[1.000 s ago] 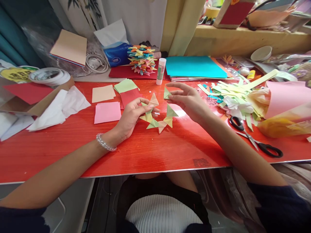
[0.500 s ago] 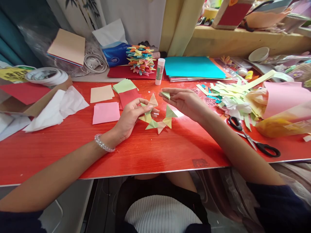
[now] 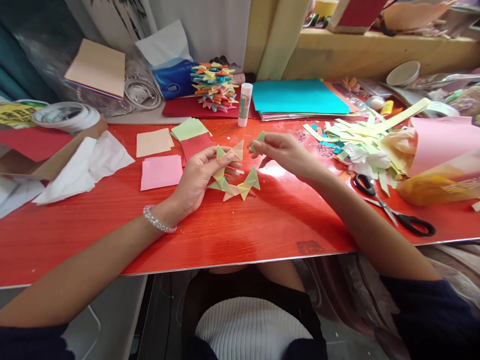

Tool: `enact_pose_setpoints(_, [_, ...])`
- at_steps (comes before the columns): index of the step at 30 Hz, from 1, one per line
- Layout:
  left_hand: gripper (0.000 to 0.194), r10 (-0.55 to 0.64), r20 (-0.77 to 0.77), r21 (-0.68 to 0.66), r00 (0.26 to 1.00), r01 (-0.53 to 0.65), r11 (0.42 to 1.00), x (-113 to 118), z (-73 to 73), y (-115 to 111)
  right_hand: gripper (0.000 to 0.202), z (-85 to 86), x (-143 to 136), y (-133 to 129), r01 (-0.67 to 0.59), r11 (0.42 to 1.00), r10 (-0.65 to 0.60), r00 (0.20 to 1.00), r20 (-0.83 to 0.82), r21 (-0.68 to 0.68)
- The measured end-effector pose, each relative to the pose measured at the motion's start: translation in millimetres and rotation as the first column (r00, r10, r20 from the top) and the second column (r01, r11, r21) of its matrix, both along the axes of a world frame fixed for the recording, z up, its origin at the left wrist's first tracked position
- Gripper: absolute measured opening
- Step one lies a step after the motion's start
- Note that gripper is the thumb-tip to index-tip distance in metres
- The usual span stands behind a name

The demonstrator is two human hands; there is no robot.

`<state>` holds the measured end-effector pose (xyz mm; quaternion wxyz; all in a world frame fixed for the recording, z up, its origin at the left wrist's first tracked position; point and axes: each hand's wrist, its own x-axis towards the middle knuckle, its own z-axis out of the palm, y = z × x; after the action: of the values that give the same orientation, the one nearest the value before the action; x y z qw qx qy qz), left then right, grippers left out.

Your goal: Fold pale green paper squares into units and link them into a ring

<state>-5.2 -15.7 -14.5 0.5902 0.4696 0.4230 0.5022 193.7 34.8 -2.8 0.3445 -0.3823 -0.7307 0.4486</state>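
Note:
My left hand (image 3: 200, 175) pinches one end of a curved chain of folded paper triangles (image 3: 243, 189) in green, yellow and peach. The chain bends round below the fingers like an unclosed ring, and a peach triangle points out past the thumb. Between thumb and fingers of my right hand (image 3: 279, 150) is a separate light green folded paper triangle (image 3: 258, 142), held a little to the right of the peach tip and apart from it. Behind the hands a glue stick (image 3: 245, 105) stands upright.
Square paper stacks in peach (image 3: 153, 142), pink (image 3: 161, 172), green (image 3: 191, 129) and red (image 3: 197, 146) lie left of the hands. Scissors (image 3: 393, 210) and paper strips (image 3: 360, 137) are at the right. A layered paper ornament (image 3: 214, 87) stands at the back beside blue sheets (image 3: 300, 96).
My right hand has turned its green triangle from lying along the fingers to upright in a pinch. The chain in my left hand has shifted and turned slightly leftward.

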Motion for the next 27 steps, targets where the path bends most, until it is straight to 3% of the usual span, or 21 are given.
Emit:
enact_pose_setpoints(7, [0.020,0.013,-0.016,0.022,1.000,-0.013,1.000,-2.3,-1.3,0.5,0.031,4.3,-2.3,-6.5,0.037,0.999,-0.038,0.999,0.034,0.019])
enact_pose_setpoints(13, [0.022,0.047,-0.005,0.010,0.999,-0.046,0.999,-2.7,-3.4,2.8,0.029,7.3,-4.0,-9.9,-0.039,0.996,0.036,0.999,0.038,0.084])
enact_pose_setpoints(20, [0.021,0.021,0.024,0.103,0.999,-0.024,0.994,-2.6,-4.1,3.4,0.028,9.4,-6.2,-13.9,0.031,0.964,-0.063,0.991,0.115,0.263])
enact_pose_setpoints(27, [0.027,0.042,-0.254,0.319,0.966,0.043,0.947,-6.6,-9.7,6.4,0.022,11.0,-3.3,-16.4,0.080,0.940,-0.115,0.990,0.087,0.331])
